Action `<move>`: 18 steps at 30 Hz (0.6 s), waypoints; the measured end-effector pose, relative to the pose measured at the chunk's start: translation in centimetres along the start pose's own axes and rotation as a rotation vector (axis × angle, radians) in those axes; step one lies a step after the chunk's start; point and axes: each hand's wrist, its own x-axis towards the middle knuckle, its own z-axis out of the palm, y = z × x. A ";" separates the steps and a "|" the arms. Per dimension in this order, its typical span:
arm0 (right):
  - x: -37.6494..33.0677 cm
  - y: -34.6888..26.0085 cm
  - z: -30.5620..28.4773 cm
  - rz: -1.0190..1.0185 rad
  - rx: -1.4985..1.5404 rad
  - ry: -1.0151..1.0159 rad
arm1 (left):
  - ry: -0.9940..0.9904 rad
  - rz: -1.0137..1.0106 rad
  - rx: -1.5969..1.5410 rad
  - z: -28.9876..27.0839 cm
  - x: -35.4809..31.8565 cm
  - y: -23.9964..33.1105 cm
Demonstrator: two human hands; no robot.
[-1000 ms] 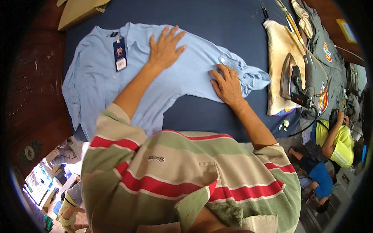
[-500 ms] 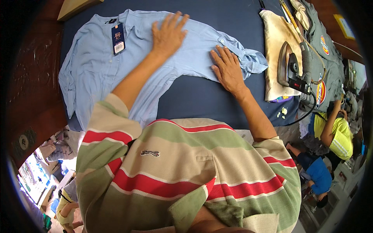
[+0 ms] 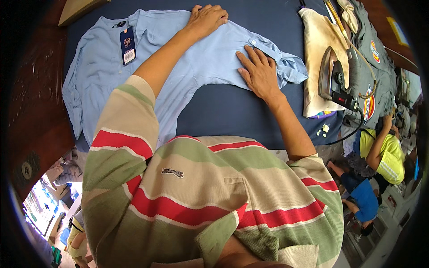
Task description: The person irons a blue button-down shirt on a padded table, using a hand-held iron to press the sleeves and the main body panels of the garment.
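Light-blue cotton shirt (image 3: 178, 67) is pressed flat on dark-blue table (image 3: 223, 111) by left hand (image 3: 206, 18) and right hand (image 3: 258, 73), palms open, nothing grasped.

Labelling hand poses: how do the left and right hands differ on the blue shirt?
The left hand reaches far up the light blue shirt, at its top edge, arm stretched out; the right hand lies nearer, on the sleeve by the cuff. The left hand's fingers are curled together at the edge; the right hand's fingers are spread flat. Both press the shirt, palm down, holding nothing.
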 end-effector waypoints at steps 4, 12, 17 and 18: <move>0.8 -0.1 0.4 0.038 0.016 0.044 | 0.097 -0.023 0.105 1.6 0.8 -0.7; 0.7 0.5 0.4 0.028 0.110 0.120 | -0.110 0.309 -0.203 -1.3 -10.9 7.5; -3.3 0.3 -3.3 -0.151 0.426 0.051 | -0.128 0.292 -0.190 -0.5 -11.8 6.8; -4.1 0.3 -2.9 -0.158 0.428 -0.021 | -0.121 0.287 -0.206 -0.6 -11.9 6.9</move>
